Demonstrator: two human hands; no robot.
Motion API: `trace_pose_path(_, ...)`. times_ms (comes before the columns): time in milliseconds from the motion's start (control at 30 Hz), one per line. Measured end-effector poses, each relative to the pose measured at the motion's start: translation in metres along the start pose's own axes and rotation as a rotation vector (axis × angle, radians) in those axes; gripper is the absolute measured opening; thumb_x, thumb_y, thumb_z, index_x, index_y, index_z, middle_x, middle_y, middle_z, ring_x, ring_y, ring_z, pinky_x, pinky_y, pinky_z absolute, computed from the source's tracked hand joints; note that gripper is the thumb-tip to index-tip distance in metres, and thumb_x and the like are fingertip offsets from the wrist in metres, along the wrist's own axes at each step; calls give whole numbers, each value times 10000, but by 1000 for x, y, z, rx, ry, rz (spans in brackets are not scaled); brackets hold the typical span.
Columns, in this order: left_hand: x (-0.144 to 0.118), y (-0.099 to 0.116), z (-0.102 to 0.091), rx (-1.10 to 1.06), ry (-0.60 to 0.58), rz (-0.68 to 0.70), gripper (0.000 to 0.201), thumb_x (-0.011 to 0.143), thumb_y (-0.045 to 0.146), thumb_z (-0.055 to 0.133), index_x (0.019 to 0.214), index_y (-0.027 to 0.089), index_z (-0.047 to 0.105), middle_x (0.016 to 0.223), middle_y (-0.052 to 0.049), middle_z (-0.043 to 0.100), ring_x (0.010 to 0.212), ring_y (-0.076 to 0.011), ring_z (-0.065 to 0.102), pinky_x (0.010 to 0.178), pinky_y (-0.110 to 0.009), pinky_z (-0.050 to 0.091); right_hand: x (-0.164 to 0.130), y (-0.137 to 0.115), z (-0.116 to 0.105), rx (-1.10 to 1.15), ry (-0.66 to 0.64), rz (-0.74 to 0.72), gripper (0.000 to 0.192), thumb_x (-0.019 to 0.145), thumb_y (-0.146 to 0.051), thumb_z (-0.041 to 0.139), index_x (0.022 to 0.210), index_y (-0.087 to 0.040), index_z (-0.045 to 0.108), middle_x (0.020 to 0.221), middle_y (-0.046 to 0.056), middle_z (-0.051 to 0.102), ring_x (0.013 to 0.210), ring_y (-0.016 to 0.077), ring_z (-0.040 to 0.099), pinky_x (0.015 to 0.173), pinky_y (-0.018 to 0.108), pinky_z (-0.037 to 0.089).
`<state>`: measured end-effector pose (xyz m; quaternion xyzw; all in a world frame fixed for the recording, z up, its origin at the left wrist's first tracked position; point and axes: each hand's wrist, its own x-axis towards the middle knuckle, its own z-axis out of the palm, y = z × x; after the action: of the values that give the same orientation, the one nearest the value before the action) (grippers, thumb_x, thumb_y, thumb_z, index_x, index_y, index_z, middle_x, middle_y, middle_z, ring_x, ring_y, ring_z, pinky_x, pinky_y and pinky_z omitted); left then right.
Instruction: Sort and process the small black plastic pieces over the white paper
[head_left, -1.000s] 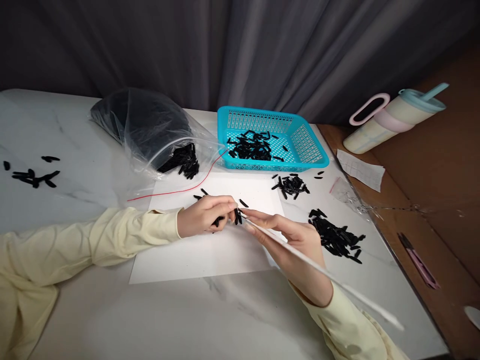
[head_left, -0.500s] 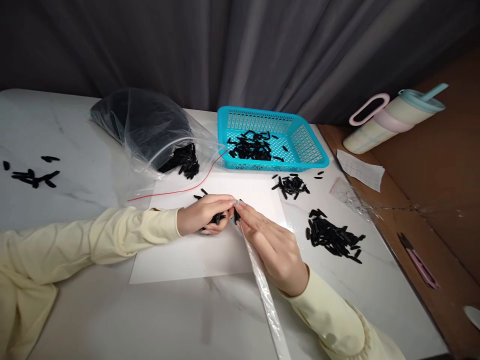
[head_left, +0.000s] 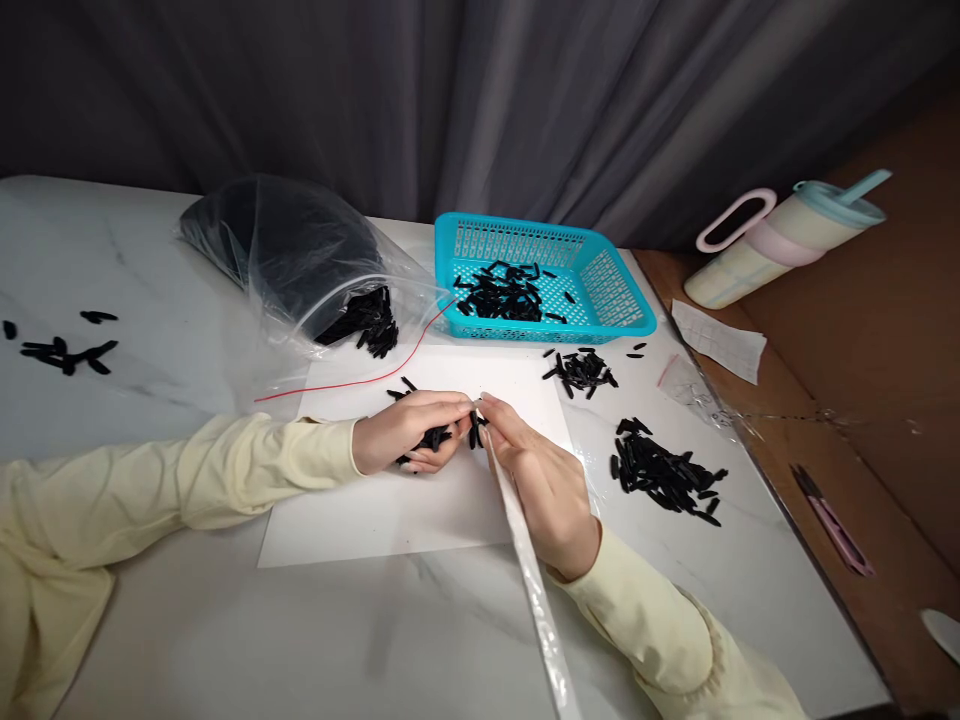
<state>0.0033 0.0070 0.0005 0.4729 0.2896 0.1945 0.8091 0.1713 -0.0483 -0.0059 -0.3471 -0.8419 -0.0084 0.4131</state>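
My left hand (head_left: 416, 425) is curled over the white sheet (head_left: 337, 520), closed around several small, dark, elongated pieces (head_left: 435, 438). Its thumb and forefinger meet the fingertips of my right hand (head_left: 540, 475). From the right hand's fingers a long, glossy white strip (head_left: 534, 580) runs down past the bottom edge of the view. One black piece (head_left: 477, 430) sits upright between the two hands; which fingers bear it I cannot tell. More black pieces (head_left: 401, 392) lie on the sheet just behind the left hand.
A blue basket (head_left: 637, 300) holding black pieces stands at the back, beside a clear bag (head_left: 300, 250) of them with a red string (head_left: 360, 382). Loose piles (head_left: 664, 470) lie to the right. Beyond the table edge are a tumbler (head_left: 787, 240), paper (head_left: 720, 340) and pink-handled snips (head_left: 832, 520).
My right hand has shifted slightly left and turned, with the strip moving along with it. More of the black piece between the hands shows now. The left hand has barely moved.
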Motion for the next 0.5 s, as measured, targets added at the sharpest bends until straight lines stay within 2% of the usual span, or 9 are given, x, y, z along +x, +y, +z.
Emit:
trace_pose_path(100,-3,-1,0,115,-20,17,277,906,309,315,693,166,419,350,80,345,284,-45,232,309,-153,201,0,-3,-2,105,53,298,159,835,-30,522,861,-187,521,1120,114,659,992,202,649,815,286,566)
trace_pose_path(167,-4,-2,1,181,-25,46,277,912,336,313,727,163,424,358,88,345,293,-46,237,323,-159,195,5,-4,-9,278,55,543,152,839,-89,549,758,-209,501,1065,66,689,945,191,669,775,270,566)
trace_pose_path(300,-6,-4,0,243,-12,130,274,908,376,330,765,163,424,375,100,347,311,-45,236,333,-166,185,18,-4,-29,717,-4,937,226,811,-206,626,623,-201,499,925,46,729,1060,229,613,865,318,515)
trace_pose_path(400,-7,-6,-1,261,-9,168,277,906,391,338,784,161,433,383,103,345,320,-48,241,340,-173,199,25,-3,-39,877,-98,1084,255,774,-235,674,585,-190,508,927,51,728,1091,248,592,916,355,473)
trace_pose_path(500,-6,-8,-2,294,-15,178,287,911,400,334,803,160,448,385,105,336,325,-50,244,350,-178,212,26,-3,-41,940,-146,1125,275,759,-245,689,566,-189,501,837,51,734,1083,260,596,900,367,469)
